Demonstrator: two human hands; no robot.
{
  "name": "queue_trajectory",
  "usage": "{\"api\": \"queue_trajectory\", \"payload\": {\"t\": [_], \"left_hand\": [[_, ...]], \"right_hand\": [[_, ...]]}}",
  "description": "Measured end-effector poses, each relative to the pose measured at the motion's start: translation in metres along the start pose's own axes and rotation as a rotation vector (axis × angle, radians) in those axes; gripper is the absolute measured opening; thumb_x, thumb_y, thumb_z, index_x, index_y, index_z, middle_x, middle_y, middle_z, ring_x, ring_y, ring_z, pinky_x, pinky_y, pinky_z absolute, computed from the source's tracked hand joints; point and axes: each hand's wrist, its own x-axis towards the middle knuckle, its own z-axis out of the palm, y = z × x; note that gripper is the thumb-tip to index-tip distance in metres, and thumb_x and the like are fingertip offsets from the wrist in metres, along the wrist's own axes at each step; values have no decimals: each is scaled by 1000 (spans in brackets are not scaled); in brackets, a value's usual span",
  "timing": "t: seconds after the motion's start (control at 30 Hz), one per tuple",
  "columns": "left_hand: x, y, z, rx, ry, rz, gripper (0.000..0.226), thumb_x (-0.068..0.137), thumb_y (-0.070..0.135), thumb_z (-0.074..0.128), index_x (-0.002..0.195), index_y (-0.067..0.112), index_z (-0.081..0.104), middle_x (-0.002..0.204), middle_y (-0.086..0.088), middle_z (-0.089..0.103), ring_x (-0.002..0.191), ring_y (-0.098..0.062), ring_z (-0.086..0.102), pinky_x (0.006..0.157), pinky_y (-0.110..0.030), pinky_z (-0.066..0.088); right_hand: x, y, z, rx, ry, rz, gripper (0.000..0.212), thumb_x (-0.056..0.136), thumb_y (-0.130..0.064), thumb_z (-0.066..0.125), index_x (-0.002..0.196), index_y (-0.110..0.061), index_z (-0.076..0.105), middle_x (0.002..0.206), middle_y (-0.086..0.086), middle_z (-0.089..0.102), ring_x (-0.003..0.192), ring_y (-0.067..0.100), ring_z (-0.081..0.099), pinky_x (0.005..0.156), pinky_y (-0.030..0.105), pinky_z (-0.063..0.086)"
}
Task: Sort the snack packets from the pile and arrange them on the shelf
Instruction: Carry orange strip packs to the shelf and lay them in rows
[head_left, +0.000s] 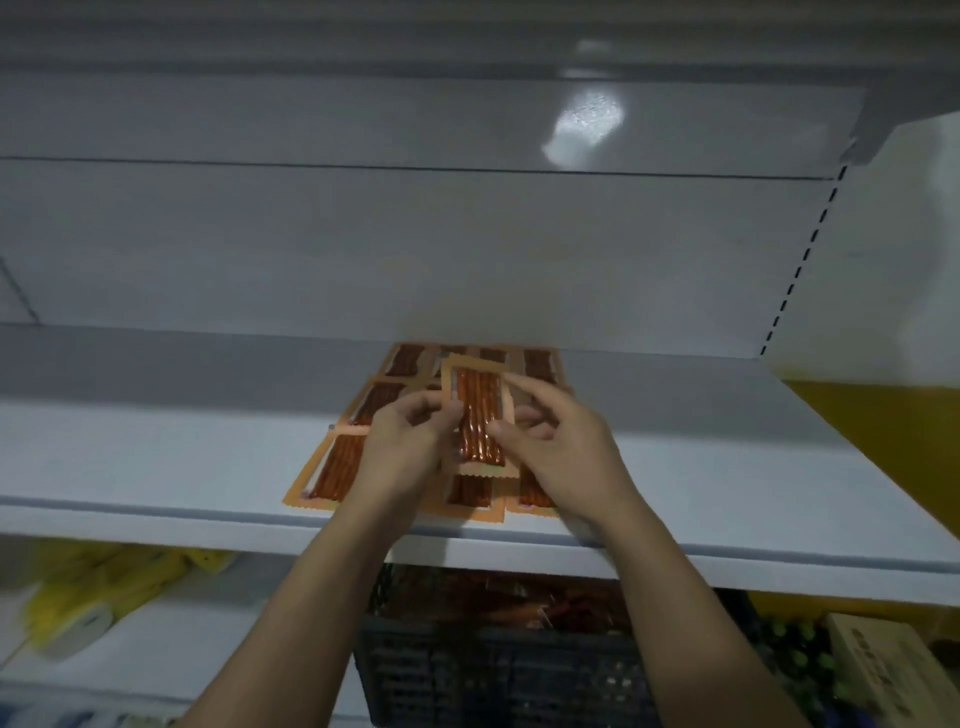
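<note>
Now, laid packets (336, 467): I see flat rows on the shelf (156, 462).
left hand (402, 441): pinching the raised packet (479, 415) by its left edge.
raised packet: above the rows, between both hands.
right hand (558, 441): pinching its right edge.

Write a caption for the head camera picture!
Left hand and right hand hold a snack packet over packets lined up on a shelf.

White shelf (675, 457) carries orange snack packets (332, 470) in rows.

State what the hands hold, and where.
One orange-edged clear packet of brown snack sticks: left hand pinches its left long edge, right hand its right long edge.
</note>
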Motion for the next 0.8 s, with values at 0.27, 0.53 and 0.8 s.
{"api": "queue_trajectory", "payload": {"t": [0.27,0.53,0.8], "left_hand": [[15,10,-29,85,8,25,15,95,22,63,92,12,73,91,-10,76,89,-29,72,88,-46,56],[99,10,-106,839,-14,199,25,94,19,63,117,16,70,113,1,70,97,-14,66,77,-20,47],[192,-4,-144,1015,-240,186,43,101,30,52,142,21,48,140,-2,53,123,-18,53,98,-21,35]], "right_hand": [[36,-11,12,-9,-127,-4,39,88,-13,71,122,-30,65,109,-5,69,92,12,71,84,35,59],[125,3,37,-71,87,53,32,81,-3,76,110,-17,72,102,5,68,95,22,66,86,36,56],[216,1,110,-251,63,142,34,82,-2,75,115,-8,71,97,5,65,84,15,61,70,23,46]]}}
